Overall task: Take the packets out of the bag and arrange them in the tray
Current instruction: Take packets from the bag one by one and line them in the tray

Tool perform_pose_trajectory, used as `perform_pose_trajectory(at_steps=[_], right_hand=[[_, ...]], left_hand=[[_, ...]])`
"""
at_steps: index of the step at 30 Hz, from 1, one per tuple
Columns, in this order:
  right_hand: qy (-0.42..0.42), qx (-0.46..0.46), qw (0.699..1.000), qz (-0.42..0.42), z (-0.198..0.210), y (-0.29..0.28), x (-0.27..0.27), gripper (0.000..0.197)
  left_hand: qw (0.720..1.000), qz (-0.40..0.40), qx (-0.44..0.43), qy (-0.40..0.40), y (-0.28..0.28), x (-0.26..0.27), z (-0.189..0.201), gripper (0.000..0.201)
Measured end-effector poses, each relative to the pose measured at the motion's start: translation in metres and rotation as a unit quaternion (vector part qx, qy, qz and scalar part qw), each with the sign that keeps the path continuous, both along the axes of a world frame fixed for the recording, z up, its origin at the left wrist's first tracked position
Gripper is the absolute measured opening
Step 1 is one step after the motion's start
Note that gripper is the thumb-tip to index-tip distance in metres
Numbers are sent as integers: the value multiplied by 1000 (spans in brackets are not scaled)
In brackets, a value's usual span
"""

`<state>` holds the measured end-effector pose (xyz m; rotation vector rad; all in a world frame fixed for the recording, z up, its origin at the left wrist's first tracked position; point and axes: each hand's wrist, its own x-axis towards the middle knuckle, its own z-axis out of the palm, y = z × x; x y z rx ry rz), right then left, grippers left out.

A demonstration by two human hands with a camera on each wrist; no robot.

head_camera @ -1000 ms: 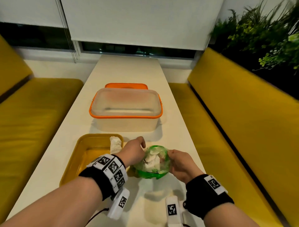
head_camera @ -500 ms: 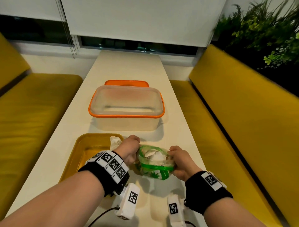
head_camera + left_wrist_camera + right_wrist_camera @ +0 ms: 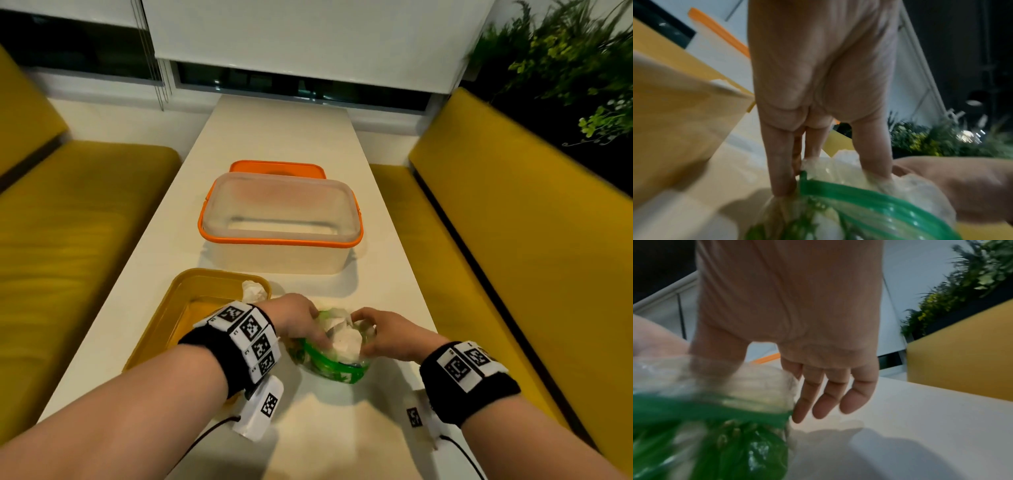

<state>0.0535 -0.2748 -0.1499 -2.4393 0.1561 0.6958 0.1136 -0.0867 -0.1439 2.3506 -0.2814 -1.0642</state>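
Observation:
A clear zip bag (image 3: 337,371) with a green strip and leaf print lies on the white table (image 3: 284,137), right of the yellow tray (image 3: 161,329). White packets (image 3: 344,339) show through its open mouth. My left hand (image 3: 308,329) grips the bag's left rim, with fingers (image 3: 781,178) outside by the green zip (image 3: 859,193) and the thumb pushed in. My right hand (image 3: 366,339) pinches the right rim with its thumb (image 3: 715,353); three fingers (image 3: 822,402) hang loose. One white packet (image 3: 253,291) lies in the tray's far right corner.
A frosted tub with an orange rim (image 3: 281,219) stands just beyond the tray and bag, and its orange lid (image 3: 277,169) lies behind it. Yellow benches (image 3: 513,240) run along both sides of the narrow table. Plants (image 3: 565,68) fill the far right.
Both hands have kept hold of the bag and drawn closer together at its mouth. The bag has sunk lower onto the table. The tray's packet has not moved.

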Motion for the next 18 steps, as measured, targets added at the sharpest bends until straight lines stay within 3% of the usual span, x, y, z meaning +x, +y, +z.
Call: perform_pose_trajectory(at_steps=[4, 7, 11, 13, 15, 16, 18], right_hand=[[-55, -144, 985, 78, -5, 4, 1, 61], [-69, -237, 962, 120, -11, 4, -2, 63], [-62, -245, 960, 119, -18, 5, -5, 63], [-36, -199, 975, 97, -17, 3, -7, 64], [-11, -53, 998, 27, -12, 1, -9, 58], [1, 43, 999, -24, -9, 0, -10, 54], [-12, 198, 972, -124, -6, -1, -10, 40]], left_hand=[[975, -165, 124, -85, -7, -1, -1, 67], [966, -190, 143, -98, -9, -2, -7, 64], [962, -196, 151, -116, -12, -5, -13, 67], [965, -187, 144, -116, -11, -7, -15, 66], [968, -179, 132, -115, -10, -10, -15, 64], [969, -175, 127, -116, -10, -12, -14, 63], [970, -168, 121, -126, -9, -18, -13, 62]])
